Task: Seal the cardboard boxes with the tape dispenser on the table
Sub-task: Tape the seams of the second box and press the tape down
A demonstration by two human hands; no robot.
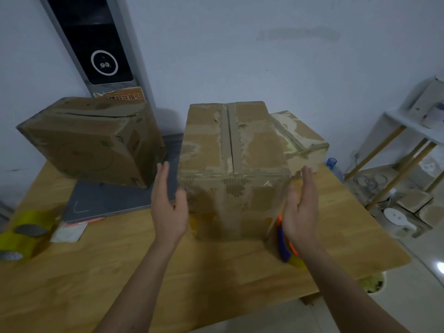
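Note:
A tall worn cardboard box (230, 164) stands in the middle of the wooden table (120, 272), its top flaps closed along a centre seam. My left hand (168, 203) is at its left side and my right hand (300, 205) at its right side, both with straight fingers, palms facing the box; contact is unclear. A blue and orange tape dispenser (284, 246) lies on the table under my right wrist, partly hidden. A second cardboard box (91, 140) sits tilted at the back left. A third cardboard box (300, 138) is behind the middle one, on its right.
Two yellow tape rolls (26, 231) lie at the table's left edge. A grey flat board (108, 203) lies under the left box, with a small white packet (68, 233) in front. A white shelf (408, 131) and floor clutter stand to the right. A dark panel (96, 44) leans on the wall.

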